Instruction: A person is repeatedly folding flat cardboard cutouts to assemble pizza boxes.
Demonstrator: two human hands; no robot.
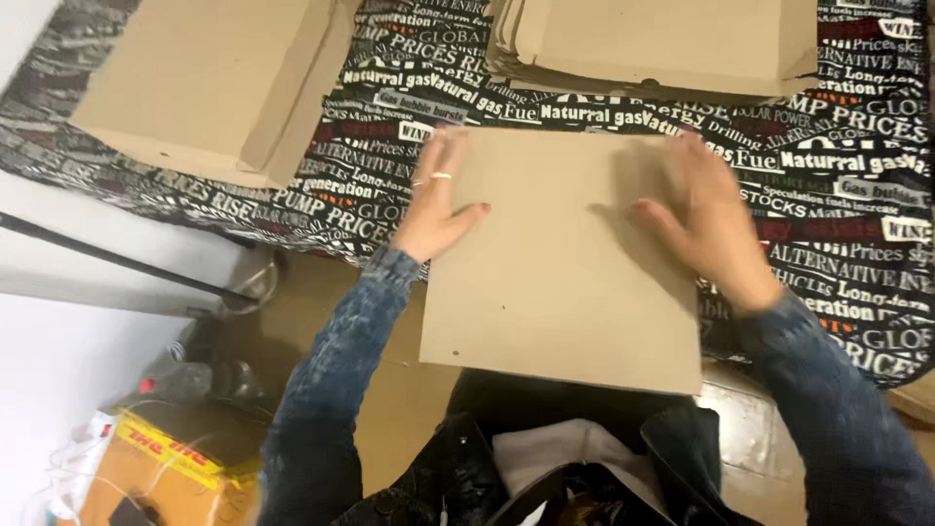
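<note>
Left hand: the left hand [436,195] lies palm down, fingers spread flat and pointing away from the body, on the left edge of the flat cardboard sheet [555,263]; a ring shows on one finger; it grips nothing, only presses.
Right hand: the right hand [706,219], motion-blurred, rests open and flat on the sheet's upper right part, fingers loosely spread, pinching nothing.
Sheet: it spans between both hands, its near edge overhanging the table toward the person's lap.
Sleeves: both forearms in blue denim.
Beyond the left hand: a folded cardboard box [209,83], its inside not visible.
Beyond the right hand: a stack of flat cardboard blanks [653,44].
Under all: a black printed tablecloth [847,195].
</note>
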